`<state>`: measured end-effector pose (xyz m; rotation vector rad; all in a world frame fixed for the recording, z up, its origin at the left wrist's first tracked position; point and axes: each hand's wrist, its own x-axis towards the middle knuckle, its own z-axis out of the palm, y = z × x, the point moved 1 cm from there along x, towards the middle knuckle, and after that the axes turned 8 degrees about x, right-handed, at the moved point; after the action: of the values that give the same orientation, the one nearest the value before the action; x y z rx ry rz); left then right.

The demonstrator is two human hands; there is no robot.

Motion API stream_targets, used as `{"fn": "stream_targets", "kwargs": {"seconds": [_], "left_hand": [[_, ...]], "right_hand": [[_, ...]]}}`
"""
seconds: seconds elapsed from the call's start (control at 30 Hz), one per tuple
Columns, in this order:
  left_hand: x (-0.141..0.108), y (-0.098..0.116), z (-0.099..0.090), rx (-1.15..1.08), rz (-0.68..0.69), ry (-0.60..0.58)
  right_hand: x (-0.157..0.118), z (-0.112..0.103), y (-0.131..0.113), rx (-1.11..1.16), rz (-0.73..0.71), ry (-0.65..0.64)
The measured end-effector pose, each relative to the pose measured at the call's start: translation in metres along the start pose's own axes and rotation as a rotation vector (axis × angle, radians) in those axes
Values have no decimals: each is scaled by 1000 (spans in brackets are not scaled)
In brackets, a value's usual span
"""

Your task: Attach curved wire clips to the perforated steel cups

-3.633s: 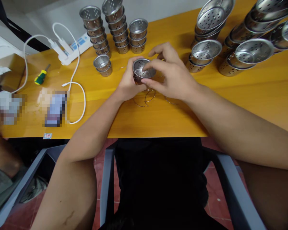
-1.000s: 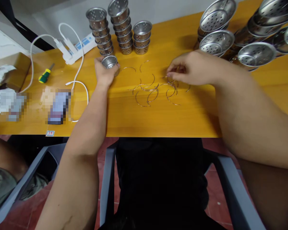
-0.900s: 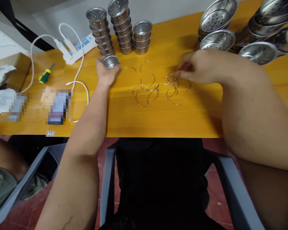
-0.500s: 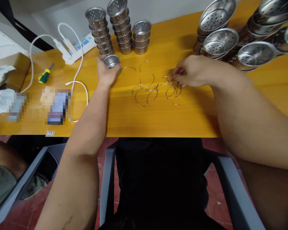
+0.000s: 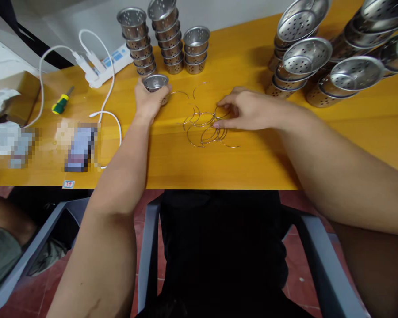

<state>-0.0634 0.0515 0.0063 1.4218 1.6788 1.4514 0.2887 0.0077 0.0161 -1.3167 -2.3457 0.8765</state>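
Note:
My left hand (image 5: 148,99) is wrapped round a small perforated metal cup (image 5: 156,82), which stands upright on the yellow table (image 5: 185,170). Several thin curved wires (image 5: 205,128) lie in a loose tangle at the middle of the table. My right hand (image 5: 240,109) is over the right side of this tangle, thumb and fingers apart, with the fingertips at the wires. No wire is seen clamped between them. Two more curved wires lie apart from the tangle, between it and the cup stacks.
Stacks of small perforated cups (image 5: 167,42) stand at the back. Larger perforated cups (image 5: 307,57) are stacked at the back right. To the left are a power strip (image 5: 114,66) with white cables, a screwdriver (image 5: 61,104), a phone (image 5: 81,148) and a box (image 5: 28,97). Another person's leg shows at lower left.
My right hand has moved left and its fingers have spread. The wires on the right have shifted left into the tangle. My left hand still holds the cup.

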Motion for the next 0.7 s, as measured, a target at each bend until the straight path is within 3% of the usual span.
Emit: {"fn": "stream_targets", "kwargs": {"seconds": [0.17, 0.37, 0.5, 0.7], "left_hand": [[14, -24, -2, -4, 74, -48], [45, -61, 6, -28, 151, -109], [49, -60, 8, 25, 126, -148], [29, -42, 2, 36, 157, -106]], "right_hand": [[9, 22, 6, -25, -38, 49], [9, 37, -14, -60, -67, 101], [6, 39, -23, -101, -90, 117], [-2, 26, -31, -8, -94, 124]]}}
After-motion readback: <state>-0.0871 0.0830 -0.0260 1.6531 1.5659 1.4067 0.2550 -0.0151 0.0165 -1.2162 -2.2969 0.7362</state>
